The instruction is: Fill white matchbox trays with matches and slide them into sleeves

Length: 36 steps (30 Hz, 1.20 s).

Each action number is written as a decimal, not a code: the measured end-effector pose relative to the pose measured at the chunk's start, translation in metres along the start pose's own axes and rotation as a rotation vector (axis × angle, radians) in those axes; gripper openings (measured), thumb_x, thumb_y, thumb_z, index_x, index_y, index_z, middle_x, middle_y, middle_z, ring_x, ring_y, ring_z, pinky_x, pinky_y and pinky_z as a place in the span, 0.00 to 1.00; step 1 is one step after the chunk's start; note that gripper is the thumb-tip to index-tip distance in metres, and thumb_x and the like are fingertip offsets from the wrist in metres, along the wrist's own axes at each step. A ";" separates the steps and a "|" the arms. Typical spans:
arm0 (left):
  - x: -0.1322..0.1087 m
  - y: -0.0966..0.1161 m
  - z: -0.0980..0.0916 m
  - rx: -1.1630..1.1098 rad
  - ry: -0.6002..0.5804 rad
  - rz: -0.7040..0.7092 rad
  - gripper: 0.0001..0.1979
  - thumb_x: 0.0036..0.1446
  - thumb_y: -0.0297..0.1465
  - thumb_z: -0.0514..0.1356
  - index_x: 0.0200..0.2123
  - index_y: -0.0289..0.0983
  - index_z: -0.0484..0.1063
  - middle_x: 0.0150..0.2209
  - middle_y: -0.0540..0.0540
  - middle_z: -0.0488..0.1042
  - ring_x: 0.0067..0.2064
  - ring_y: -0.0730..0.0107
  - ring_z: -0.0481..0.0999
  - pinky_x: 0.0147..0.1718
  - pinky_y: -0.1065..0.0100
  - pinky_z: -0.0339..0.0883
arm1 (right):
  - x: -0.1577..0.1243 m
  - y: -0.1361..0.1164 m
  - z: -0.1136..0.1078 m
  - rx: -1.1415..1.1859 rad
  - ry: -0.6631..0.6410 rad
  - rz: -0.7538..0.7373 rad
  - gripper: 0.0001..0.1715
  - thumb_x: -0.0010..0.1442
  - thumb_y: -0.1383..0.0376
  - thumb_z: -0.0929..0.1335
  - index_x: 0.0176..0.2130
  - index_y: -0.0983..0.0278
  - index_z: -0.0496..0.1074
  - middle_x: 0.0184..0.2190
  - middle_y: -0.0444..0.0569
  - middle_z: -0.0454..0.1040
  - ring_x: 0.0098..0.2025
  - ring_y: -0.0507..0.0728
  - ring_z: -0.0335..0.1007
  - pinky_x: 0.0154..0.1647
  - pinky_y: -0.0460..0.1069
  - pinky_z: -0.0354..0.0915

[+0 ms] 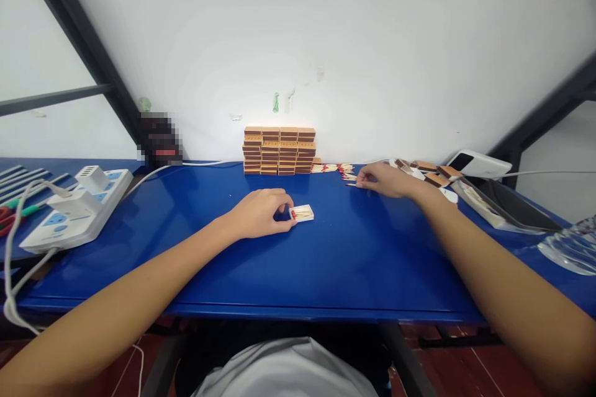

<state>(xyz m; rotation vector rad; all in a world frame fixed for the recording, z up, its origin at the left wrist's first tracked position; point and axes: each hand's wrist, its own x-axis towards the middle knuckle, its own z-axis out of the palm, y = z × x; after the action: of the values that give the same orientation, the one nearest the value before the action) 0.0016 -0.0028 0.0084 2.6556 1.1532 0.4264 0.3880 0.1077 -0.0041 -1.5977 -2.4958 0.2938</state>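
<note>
My left hand (263,213) grips the left end of a small white matchbox tray (306,218) between thumb and fingers. Several red-tipped matches lie inside the tray, which rests on the blue table (261,273). Farther back on the right, my right hand (382,178) pinches a match (351,185) close to the tabletop. Just left of those fingers lies a loose pile of matches (345,171), stretching toward a tall stack of matchboxes (279,152) against the wall.
Matchbox sleeves (436,180) lie right of my right hand, near a white power bank (479,163) and an open pouch (516,205). A power strip (105,211) with plugs and cables stands on the left, beside scissors (7,218). Clear plastic (570,248) sits at the right edge.
</note>
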 end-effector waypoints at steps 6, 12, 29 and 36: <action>0.000 0.000 0.000 -0.005 -0.003 0.001 0.13 0.64 0.41 0.67 0.45 0.39 0.80 0.39 0.47 0.78 0.36 0.65 0.76 0.33 0.65 0.64 | -0.002 -0.022 0.000 0.027 0.047 -0.057 0.13 0.67 0.57 0.68 0.35 0.61 0.77 0.35 0.55 0.83 0.37 0.62 0.76 0.42 0.54 0.68; 0.000 0.000 0.000 -0.013 0.004 0.010 0.13 0.64 0.40 0.67 0.47 0.39 0.81 0.38 0.47 0.78 0.35 0.66 0.76 0.33 0.65 0.64 | -0.018 -0.093 0.010 0.118 0.205 -0.349 0.13 0.72 0.57 0.66 0.38 0.60 0.76 0.39 0.56 0.80 0.43 0.64 0.73 0.46 0.57 0.68; 0.000 -0.001 0.002 0.002 0.016 -0.001 0.12 0.63 0.39 0.68 0.45 0.39 0.80 0.39 0.48 0.78 0.36 0.66 0.76 0.34 0.65 0.64 | -0.023 -0.130 0.026 0.159 0.176 -0.396 0.11 0.72 0.62 0.66 0.40 0.61 0.77 0.38 0.53 0.79 0.42 0.62 0.73 0.45 0.55 0.67; 0.000 0.000 0.000 -0.004 -0.003 0.004 0.13 0.65 0.41 0.68 0.47 0.39 0.81 0.39 0.47 0.78 0.36 0.65 0.77 0.34 0.66 0.64 | -0.012 -0.088 0.015 0.009 0.155 -0.180 0.10 0.69 0.64 0.67 0.38 0.62 0.78 0.34 0.52 0.82 0.34 0.58 0.74 0.37 0.51 0.63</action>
<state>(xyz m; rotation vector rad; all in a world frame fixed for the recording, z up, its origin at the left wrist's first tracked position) 0.0015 -0.0033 0.0087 2.6544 1.1451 0.4253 0.3118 0.0595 0.0032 -1.3258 -2.4922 0.1508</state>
